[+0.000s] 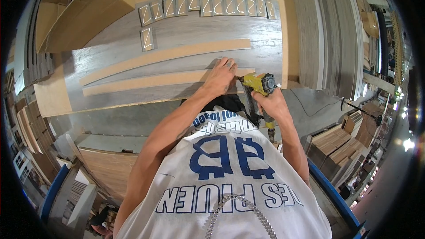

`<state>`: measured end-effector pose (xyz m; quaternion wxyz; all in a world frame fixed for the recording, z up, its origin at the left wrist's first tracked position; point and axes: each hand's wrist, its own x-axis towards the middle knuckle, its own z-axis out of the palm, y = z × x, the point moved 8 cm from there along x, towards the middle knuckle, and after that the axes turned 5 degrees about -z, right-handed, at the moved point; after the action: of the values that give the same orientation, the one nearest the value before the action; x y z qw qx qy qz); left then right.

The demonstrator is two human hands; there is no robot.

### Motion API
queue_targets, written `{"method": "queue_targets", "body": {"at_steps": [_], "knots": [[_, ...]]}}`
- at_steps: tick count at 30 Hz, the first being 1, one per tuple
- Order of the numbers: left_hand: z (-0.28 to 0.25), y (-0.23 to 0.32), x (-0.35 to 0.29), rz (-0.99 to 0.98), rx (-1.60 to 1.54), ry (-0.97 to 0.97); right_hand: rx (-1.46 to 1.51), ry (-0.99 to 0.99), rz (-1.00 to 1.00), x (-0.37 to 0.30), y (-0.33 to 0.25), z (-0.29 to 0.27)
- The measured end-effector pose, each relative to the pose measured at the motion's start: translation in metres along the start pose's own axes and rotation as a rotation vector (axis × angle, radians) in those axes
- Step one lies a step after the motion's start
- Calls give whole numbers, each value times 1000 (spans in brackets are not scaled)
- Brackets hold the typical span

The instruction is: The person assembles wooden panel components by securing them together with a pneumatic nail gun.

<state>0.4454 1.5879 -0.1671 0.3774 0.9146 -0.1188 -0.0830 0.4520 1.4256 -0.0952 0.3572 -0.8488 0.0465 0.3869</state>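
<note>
My right hand (271,102) grips a yellow and black nail gun (259,82), its nose pointing left near the right end of the near wood strip (146,85). My left hand (221,76) lies across that strip just left of the nose, fingers curled down and closed on it; anything small under the fingertips is hidden. A second, tan strip (168,55) lies farther off, slanting up to the right. Beyond it runs a row of small grey rectangular pieces (205,6), each with a white zigzag bead. One such piece (146,39) sits apart, below the row's left end.
A grey wood-grain panel (102,37) lies on the worktable. An open cardboard box (84,11) stands at the far left. Long grey boards (310,31) are stacked at right. Stacked wood pieces (338,144) sit lower right, by a thin dark cable (310,110).
</note>
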Motion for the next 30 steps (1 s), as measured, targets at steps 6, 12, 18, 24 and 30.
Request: {"method": "queue_targets", "body": {"at_steps": [6,12,18,24,30], "knots": [[-6,3,0,35,0,77,-16,18,-33,-2,-12,1],[-6,3,1,3,-23,58,-46,34,9,-2,-13,2],[-1,-2,3,-33,-52,27,-78,54,-2,1,-12,3],[2,-4,0,-4,-78,89,-21,20,-38,11,-21,-4],[1,-3,0,18,-92,89,-48,11,-29,19,-18,-1]]}}
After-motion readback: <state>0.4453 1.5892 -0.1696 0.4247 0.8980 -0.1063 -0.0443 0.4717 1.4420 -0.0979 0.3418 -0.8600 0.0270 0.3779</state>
